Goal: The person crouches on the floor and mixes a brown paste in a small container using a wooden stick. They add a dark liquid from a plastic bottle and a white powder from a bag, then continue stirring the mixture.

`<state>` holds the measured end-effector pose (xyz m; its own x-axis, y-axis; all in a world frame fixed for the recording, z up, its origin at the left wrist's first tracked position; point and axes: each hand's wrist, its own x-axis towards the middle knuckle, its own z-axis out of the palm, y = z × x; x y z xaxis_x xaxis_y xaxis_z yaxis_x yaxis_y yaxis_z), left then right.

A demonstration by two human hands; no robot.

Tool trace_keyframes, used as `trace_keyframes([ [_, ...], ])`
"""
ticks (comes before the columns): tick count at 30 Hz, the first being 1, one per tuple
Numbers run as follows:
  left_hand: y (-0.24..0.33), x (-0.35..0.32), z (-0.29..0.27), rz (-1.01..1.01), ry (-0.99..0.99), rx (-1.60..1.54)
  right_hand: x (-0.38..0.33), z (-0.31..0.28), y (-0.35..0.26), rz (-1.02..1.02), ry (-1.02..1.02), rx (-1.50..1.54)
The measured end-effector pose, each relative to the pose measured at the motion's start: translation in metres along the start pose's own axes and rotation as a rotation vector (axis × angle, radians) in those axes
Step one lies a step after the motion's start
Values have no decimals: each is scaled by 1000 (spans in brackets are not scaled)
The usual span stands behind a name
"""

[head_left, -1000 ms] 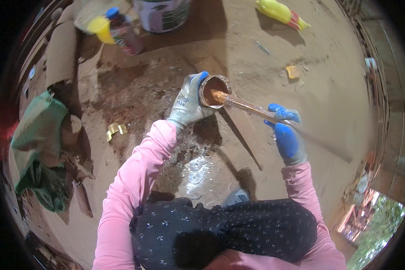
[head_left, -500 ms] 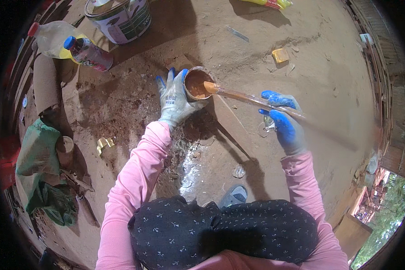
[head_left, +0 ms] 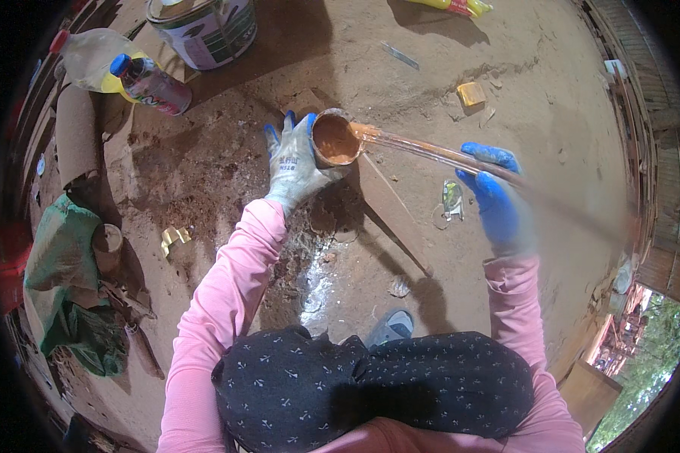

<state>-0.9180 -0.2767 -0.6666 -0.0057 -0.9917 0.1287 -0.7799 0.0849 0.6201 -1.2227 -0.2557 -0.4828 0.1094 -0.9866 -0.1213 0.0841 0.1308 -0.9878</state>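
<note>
My left hand [head_left: 295, 167], in a white glove with blue fingertips, grips a round can [head_left: 357, 155] from its left side. Orange-brown liquid [head_left: 332, 141] lies inside the can, which tips slightly so that its mouth shows. Between the blue-gloved fingers and thumb of my right hand [head_left: 495, 189] is a long, thin brown stick [head_left: 423, 149]. Its orange-coated end reaches the can's right rim; whether the very tip dips inside is hard to make out. The stick's far end blurs away to the right.
On the dirt floor at upper left stand a large bucket [head_left: 217, 38], a blue-capped bottle [head_left: 151, 87] and a bigger red-capped bottle [head_left: 91, 57]. A yellow block [head_left: 471, 94] lies right of the can. Green cloth [head_left: 64, 241] and a clay-coloured tube [head_left: 79, 143] lie at left.
My right hand has moved to the right, drawing the stick's coated end back from inside the can to its right rim. My left hand and the can have hardly moved.
</note>
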Motion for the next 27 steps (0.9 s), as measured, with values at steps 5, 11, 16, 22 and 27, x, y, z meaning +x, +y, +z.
trace_keyframes([
  [5,5,-3,1,26,106,-92,14,-5,55,17,96,360],
  [11,5,-2,1,25,88,-98,17,-25,110,-36,134,255],
  [16,4,0,3,32,86,-78,7,-19,89,-123,122,127],
  [22,3,0,3,45,82,-71,4,-2,48,-49,185,190],
  [27,0,1,2,31,-5,-91,0,0,24,-32,164,30],
])
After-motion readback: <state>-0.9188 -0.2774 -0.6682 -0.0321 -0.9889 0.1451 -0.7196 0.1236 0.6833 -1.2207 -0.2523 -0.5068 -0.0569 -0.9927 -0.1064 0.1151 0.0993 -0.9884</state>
